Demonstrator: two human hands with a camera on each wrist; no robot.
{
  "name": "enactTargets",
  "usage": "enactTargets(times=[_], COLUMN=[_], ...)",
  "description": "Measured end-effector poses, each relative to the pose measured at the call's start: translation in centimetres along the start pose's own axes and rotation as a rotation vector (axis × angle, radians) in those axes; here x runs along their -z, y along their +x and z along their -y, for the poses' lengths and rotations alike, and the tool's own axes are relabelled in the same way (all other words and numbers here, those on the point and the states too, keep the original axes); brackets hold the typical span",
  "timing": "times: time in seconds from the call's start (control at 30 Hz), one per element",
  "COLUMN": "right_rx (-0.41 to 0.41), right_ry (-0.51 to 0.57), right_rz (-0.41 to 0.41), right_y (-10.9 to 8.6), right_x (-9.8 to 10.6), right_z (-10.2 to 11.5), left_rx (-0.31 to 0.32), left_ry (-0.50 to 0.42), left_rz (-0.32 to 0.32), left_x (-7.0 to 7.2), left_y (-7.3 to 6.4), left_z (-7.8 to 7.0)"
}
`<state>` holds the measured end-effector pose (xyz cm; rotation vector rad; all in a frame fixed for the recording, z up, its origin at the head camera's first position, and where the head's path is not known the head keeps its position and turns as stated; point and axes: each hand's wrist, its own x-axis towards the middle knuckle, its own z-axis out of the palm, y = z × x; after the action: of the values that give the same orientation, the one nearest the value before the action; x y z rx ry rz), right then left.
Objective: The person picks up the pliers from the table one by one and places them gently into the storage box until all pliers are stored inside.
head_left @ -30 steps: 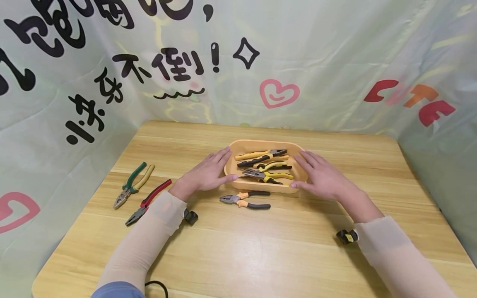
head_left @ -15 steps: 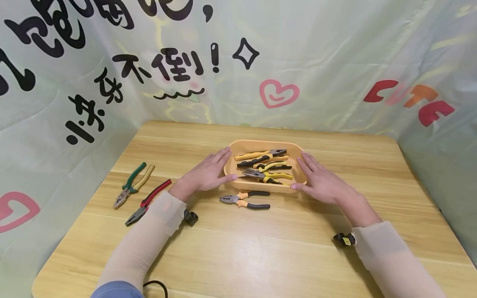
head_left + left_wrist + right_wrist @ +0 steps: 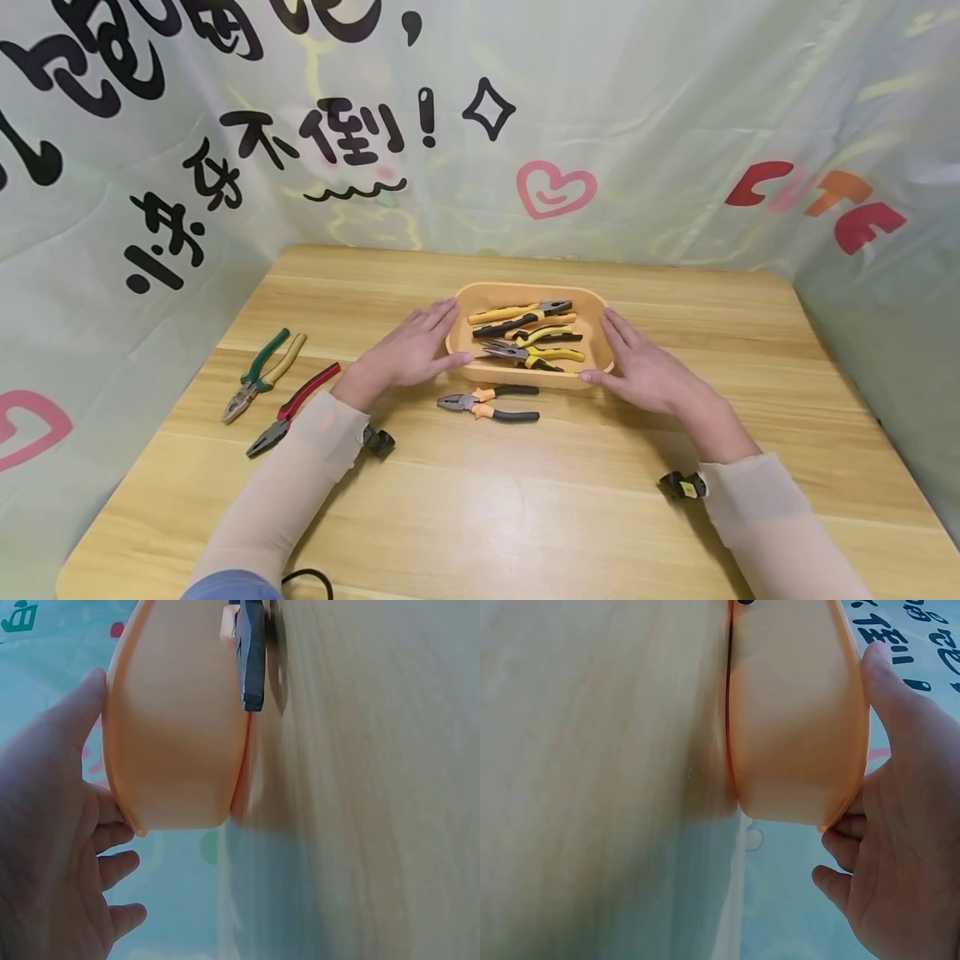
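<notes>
An orange plastic bin (image 3: 517,379) holds several pliers (image 3: 525,321) with yellow and black handles. My left hand (image 3: 405,346) grips its left end, thumb on the near rim and fingers along the far corner; in the left wrist view the outer fingers of that hand (image 3: 52,825) stand free below the rim. At the other end my right hand (image 3: 648,367) grips the rim, its thumb at the near corner; in the right wrist view some fingertips tuck behind the bin's edge (image 3: 862,735). Black-and-orange pliers (image 3: 480,402) lie just in front of the bin.
Green-and-cream pliers (image 3: 258,379) and red-handled pliers (image 3: 288,412) lie on the wooden table (image 3: 480,517) at the left, the red pair partly behind my left forearm. A printed cloth (image 3: 660,125) stands behind the table. A black cable (image 3: 311,575) shows at the front edge.
My right fingers have shifted from over the bin's right rim to its outer side, and the right forearm has swung slightly inward. The head view has shifted slightly; the bin stays in place.
</notes>
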<state>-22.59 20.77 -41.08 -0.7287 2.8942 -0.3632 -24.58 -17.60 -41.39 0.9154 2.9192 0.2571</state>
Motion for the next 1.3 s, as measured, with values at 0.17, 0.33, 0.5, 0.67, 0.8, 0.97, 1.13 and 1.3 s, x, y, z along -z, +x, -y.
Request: enactTargets(times=[0.17,0.33,0.5,0.67,0.8,0.97,1.13,1.3], right_rx=[0.012,0.013,0.002,-0.013,-0.015,-0.03,-0.04,-0.021], right_ry=[-0.021,-0.006,-0.009,-0.019,-0.017,0.001,0.008,-0.019], right_rz=[-0.02,-0.036,-0.03,-0.031,-0.034,-0.033,-0.032,-0.044], right_y=[-0.1,-0.1,-0.2,-0.2,-0.2,-0.3,-0.4,-0.5], right_x=[-0.1,-0.3,-0.3,-0.2,-0.3,-0.4,-0.4,-0.3], right_z=[0.0,0.0,0.2,0.2,0.2,0.4,0.5,0.6], left_rx=[-0.003,-0.005,-0.023,-0.061,-0.097,-0.149,-0.211,-0.288], left_ry=[0.019,0.031,0.05,0.061,0.043,-0.004,-0.022,-0.024], left_rz=[-0.015,-0.016,-0.031,-0.065,-0.1,-0.147,-0.159,-0.152], left_x=[-0.1,-0.1,0.0,0.2,0.3,0.5,0.7,0.4], left_y=[-0.4,-0.9,-1.5,-2.1,-2.6,-3.3,-3.8,-4.0], left_z=[-0.2,-0.2,-0.1,-0.3,-0.7,-1.7,-2.7,-3.6])
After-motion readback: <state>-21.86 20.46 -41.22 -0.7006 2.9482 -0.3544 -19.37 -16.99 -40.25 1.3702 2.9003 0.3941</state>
